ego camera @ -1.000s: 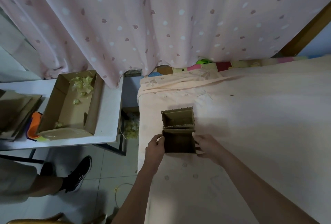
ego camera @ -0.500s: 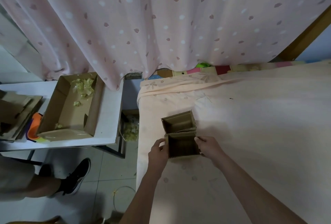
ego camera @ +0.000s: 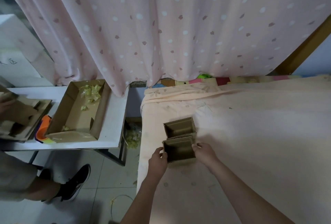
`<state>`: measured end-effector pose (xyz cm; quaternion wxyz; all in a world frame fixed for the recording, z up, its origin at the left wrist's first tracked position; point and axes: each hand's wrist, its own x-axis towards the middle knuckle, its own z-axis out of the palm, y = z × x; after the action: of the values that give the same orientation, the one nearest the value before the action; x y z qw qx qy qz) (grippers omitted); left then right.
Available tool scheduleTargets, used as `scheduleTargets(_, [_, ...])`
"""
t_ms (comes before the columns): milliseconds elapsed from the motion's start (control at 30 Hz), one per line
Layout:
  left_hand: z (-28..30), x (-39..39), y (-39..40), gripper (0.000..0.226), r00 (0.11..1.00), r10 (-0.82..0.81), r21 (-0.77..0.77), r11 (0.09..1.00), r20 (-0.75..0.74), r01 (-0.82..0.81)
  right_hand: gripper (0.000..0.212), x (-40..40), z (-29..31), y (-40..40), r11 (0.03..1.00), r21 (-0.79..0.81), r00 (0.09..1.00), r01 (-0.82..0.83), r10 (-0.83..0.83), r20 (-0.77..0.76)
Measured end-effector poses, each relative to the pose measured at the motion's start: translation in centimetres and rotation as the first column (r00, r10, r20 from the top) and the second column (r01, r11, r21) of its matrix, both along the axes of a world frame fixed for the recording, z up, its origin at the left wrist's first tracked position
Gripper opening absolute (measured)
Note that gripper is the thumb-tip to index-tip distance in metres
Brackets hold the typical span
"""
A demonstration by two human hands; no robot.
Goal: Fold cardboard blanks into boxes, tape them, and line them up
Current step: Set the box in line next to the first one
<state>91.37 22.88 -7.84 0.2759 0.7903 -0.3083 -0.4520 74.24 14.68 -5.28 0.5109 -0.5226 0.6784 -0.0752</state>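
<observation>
Near box (ego camera: 179,149) is set on the bed (ego camera: 250,134), open top up, touching the far box (ego camera: 180,127) behind it. Its left wall is pinched by the left hand (ego camera: 158,161), its right wall by the right hand (ego camera: 204,153); both grips closed on it. Large carton (ego camera: 78,112) is on the white surface (ego camera: 114,116), left.

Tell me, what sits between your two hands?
One open cardboard box, held on the bed between left hand and right hand, in the head view.
</observation>
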Motion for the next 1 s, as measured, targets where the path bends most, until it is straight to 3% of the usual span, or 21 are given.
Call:
scheduleTargets(200, [3.6,0.0,0.8,0.046,0.932,-0.225,-0.007,0.971,0.284,0.237,0.041,-0.1,4.3,2.2,0.964,-0.177,0.965,-0.199,0.162,-0.204])
scheduleTargets(367, [7.4,-1.0,2.0,0.044,0.680,-0.451,0.131,0.874,0.578,0.469,0.046,-0.4,7.6,4.3,0.837,-0.311,0.857,-0.450,0.307,-0.414])
scheduleTargets(467, [9.6,-2.7,2.4,0.041,0.533,-0.503,0.179,0.819,0.680,0.545,0.046,-1.4,9.6,5.8,0.760,-0.335,0.774,-0.556,0.327,-0.542])
scheduleTargets(633, [10.4,-7.7,3.6,0.048,0.453,-0.560,0.202,0.755,0.694,0.624,0.044,-5.1,10.2,9.0,0.745,-0.270,0.664,-0.610,0.295,-0.687])
scheduleTargets(1000, [11.1,-22.0,4.6,0.040,0.384,-0.553,0.003,0.574,0.739,0.819,0.049,-19.5,12.5,13.9,0.846,-0.259,0.631,-0.466,0.113,-0.767])
